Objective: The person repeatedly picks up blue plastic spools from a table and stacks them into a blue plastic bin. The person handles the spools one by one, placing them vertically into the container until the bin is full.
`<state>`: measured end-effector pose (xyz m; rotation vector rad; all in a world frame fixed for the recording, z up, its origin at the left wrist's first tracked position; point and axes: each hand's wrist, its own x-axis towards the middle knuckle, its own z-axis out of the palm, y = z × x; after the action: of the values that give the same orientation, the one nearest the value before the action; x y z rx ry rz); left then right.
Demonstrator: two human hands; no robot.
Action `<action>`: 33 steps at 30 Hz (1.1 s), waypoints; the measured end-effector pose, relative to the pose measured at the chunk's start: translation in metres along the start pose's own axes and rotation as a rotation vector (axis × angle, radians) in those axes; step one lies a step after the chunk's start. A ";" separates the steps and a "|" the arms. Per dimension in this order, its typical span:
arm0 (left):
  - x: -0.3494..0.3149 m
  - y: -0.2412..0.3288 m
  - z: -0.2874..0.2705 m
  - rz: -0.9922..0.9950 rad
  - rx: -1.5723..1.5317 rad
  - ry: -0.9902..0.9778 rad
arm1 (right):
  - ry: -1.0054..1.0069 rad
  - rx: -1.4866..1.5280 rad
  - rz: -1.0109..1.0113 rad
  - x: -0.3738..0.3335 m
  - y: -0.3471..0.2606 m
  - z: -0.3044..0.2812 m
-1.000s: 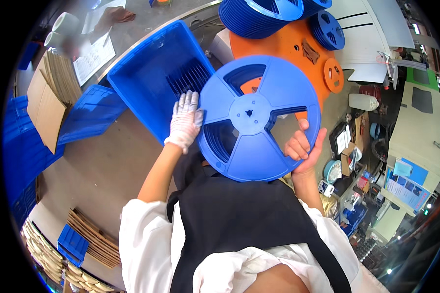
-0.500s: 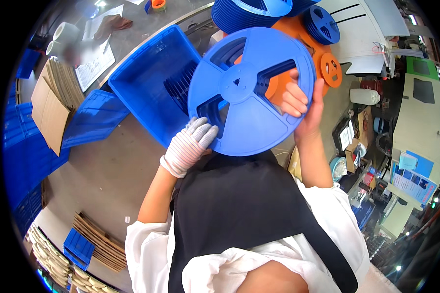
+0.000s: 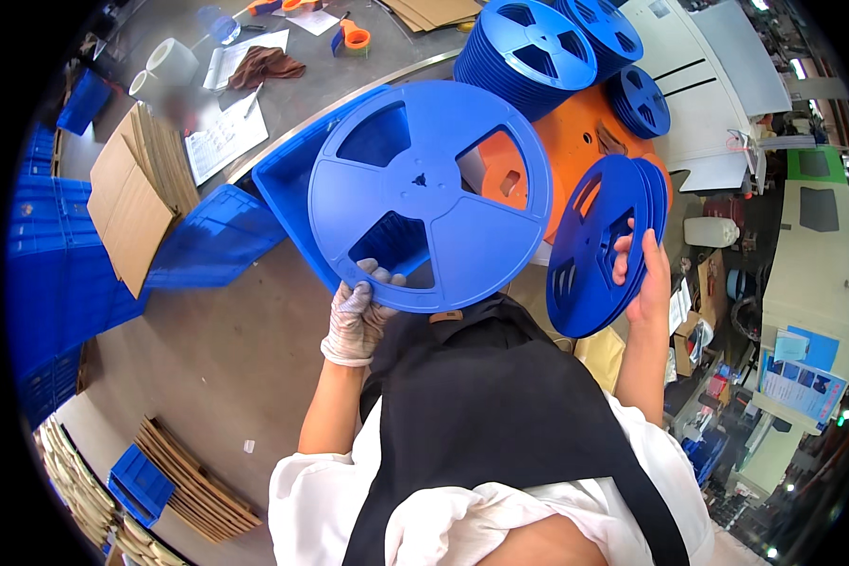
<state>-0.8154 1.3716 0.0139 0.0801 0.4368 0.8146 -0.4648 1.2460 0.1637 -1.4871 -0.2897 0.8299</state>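
**Head view: two blue reels, one in each hand**

Head camera looks down on a large blue reel [image 3: 431, 195] held flat-on toward the lens, its three cut-out windows and small centre hole plain to see. The left hand [image 3: 357, 316], in a white knit glove, pinches the reel's lower rim with the fingers reaching up through one window, a grip that seems chosen to keep the whole face open to view. The right hand [image 3: 642, 274], bare, is closed on the edge of a second blue reel [image 3: 599, 247] held nearly edge-on, apart from the first, thumb on the near flange; more blue flanges show just behind it, though whether they are in the same grip I cannot tell.

Behind the big reel sits an open blue crate [image 3: 292, 179] against the rim of the grey table [image 3: 283, 104]. An orange reel [image 3: 585, 132] lies flat past it, with a stack of blue reels [image 3: 528, 57] and a smaller stack of blue reels [image 3: 640, 99] standing on and beside it, likely sorted by size.

Farther out: a white printed sheet [image 3: 224, 140] on the table, two white tape rolls [image 3: 160, 71], flattened brown cardboard [image 3: 134, 193] leaning at the table's left, a blue lid [image 3: 212, 241] below it, and at far right a blue-and-white notice [image 3: 800, 382] on a pale cabinet.
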 end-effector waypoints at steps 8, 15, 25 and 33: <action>0.001 0.026 -0.003 0.035 0.057 0.069 | 0.039 -0.111 -0.088 -0.006 0.006 -0.025; 0.006 0.062 -0.018 0.390 0.458 0.170 | 0.077 0.131 -0.181 -0.003 0.001 -0.023; 0.004 0.068 -0.036 0.618 1.010 0.310 | -0.208 0.699 0.005 0.014 0.017 -0.012; 0.008 0.029 0.007 0.699 1.335 -0.118 | -0.208 0.824 0.239 0.024 0.019 0.014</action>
<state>-0.8277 1.3977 0.0247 1.5808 0.7957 1.0570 -0.4631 1.2696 0.1399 -0.6678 0.0875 1.1226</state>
